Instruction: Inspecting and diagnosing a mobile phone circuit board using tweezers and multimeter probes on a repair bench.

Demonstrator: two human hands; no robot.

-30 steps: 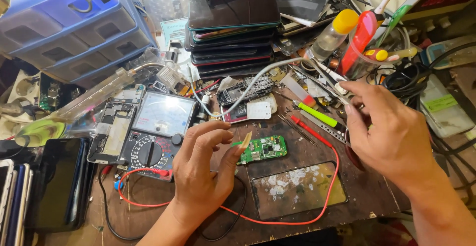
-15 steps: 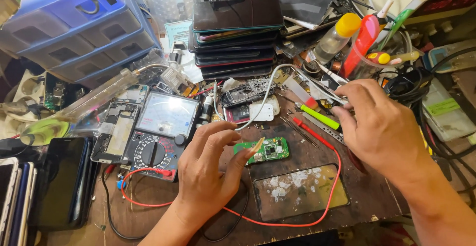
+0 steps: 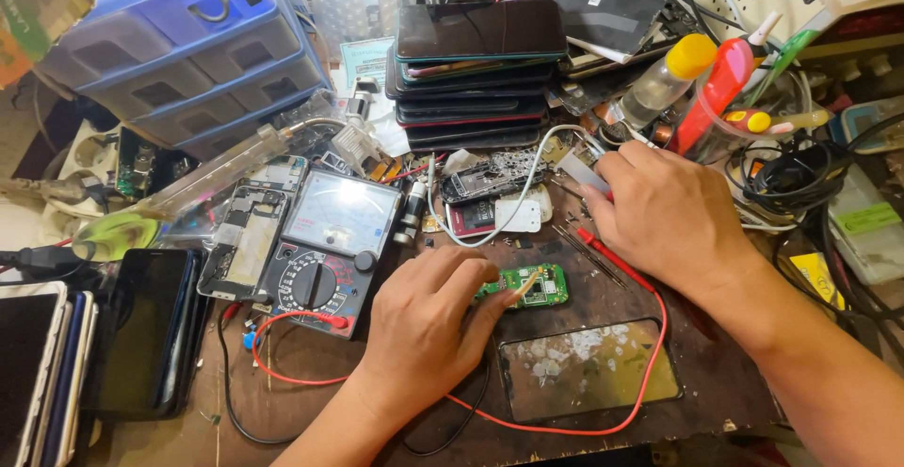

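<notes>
The left hand [image 3: 424,321] is kept at lower centre of the frame, its fingers [image 3: 508,299] curled together and resting against the left end of the small green circuit board [image 3: 532,286], which lies flat on the dark worktop [image 3: 311,354] just right of centre. The board has barely shifted against the earlier views — it is being steadied, not lifted.

The right hand [image 3: 673,217] has been moved up and leftward from its place by the green-handled tool. It is now set at centre right, with fingers bunched at the pile of tweezers and metal picks [image 3: 589,161] beside the white cable [image 3: 523,180]. Whether anything is actually clamped there cannot be told, since the tips are hidden by the hand's back. The shift reads as a tool being picked up while the board is held in place.

The red probe [image 3: 612,250] is left lying on the worktop just under the right hand, its red lead [image 3: 650,373] looped around the cracked glass panel [image 3: 589,373] at lower centre — untouched. The analog multimeter [image 3: 325,246] sits left of the left hand, with a stripped phone frame [image 3: 240,236] beside it. A stack of phones [image 3: 476,67] stands at upper centre, blue drawers [image 3: 179,43] at upper left, and a red glue bottle [image 3: 716,90] at upper right.
</notes>
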